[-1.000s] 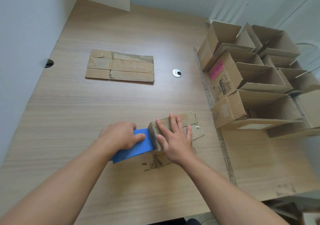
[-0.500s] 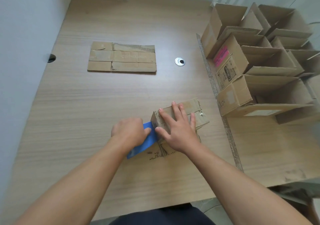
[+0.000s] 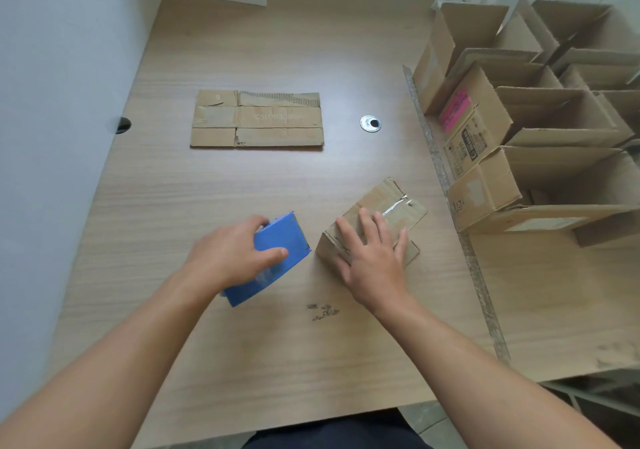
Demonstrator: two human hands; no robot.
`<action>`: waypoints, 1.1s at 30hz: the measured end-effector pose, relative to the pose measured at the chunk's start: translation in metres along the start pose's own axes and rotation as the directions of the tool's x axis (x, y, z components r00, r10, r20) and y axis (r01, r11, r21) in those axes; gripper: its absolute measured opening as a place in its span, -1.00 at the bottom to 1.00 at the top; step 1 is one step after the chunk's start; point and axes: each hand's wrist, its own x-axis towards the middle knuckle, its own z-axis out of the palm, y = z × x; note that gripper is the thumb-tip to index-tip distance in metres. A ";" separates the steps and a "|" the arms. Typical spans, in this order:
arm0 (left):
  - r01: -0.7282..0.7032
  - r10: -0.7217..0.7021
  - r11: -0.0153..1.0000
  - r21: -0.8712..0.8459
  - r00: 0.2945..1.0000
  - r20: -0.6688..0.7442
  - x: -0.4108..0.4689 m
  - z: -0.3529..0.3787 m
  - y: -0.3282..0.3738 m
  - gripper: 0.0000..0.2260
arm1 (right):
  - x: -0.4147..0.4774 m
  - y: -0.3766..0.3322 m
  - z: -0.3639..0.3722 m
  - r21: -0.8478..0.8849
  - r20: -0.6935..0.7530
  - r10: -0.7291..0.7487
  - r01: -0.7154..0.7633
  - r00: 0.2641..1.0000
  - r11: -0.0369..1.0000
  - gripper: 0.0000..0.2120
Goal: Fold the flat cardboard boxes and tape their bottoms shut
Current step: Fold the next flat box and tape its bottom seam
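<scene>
- Left hand (image 3: 235, 258) grips the blue dispenser (image 3: 277, 251), just left of the box, not touching it.
- Right hand (image 3: 375, 261) lies flat on the box (image 3: 381, 202), mid-table; we should rub the tape (image 3: 398, 206) down firmly (ends too).
- Folded boxes (image 3: 519, 130) sit far right.

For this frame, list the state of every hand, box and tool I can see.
left hand: grips tape dispenser
tape dispenser: held, not touching small box
right hand: flat on small box, fingers straight
small box: folded, tape across its top seam
flat cardboard: unfolded, lying flat
boxes at right: folded, flaps open
</scene>
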 end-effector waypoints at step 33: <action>-0.732 0.837 0.544 0.411 0.512 -0.194 -0.031 -0.038 -0.010 -0.50 | 0.019 -0.010 -0.063 0.761 -0.053 -0.153 0.139 0.987 0.634 -0.92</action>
